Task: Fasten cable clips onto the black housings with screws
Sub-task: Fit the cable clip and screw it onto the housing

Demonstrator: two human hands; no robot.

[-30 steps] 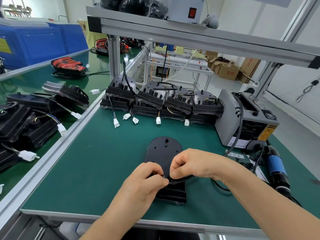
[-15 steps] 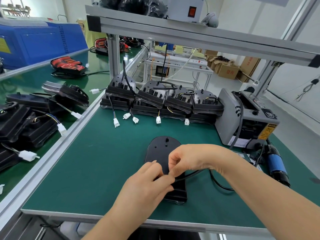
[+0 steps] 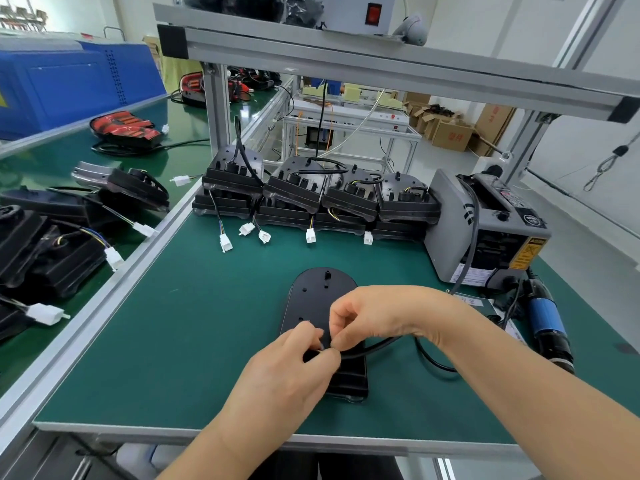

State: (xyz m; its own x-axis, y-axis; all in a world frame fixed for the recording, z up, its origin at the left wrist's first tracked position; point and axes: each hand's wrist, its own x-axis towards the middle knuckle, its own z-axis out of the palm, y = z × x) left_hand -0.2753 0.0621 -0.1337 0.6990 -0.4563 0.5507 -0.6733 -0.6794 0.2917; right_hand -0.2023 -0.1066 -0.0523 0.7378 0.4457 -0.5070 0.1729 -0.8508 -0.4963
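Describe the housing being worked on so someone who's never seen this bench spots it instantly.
On the green bench mat, look forward of the grey tape dispenser, toward the near edge. One black housing lies flat there under the left hand and right hand, which pinch a black cable. Unlike the housings stacked in a row at the back, it lies alone.

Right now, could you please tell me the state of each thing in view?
black housing: flat on the green mat, partly under both hands.
black cable: pinched over the housing, slack loop trailing right.
left hand: pinching the cable.
right hand: pinching the cable.
electric screwdriver: lying down, untouched.
stacked housings: in a row, upper ones tilted.
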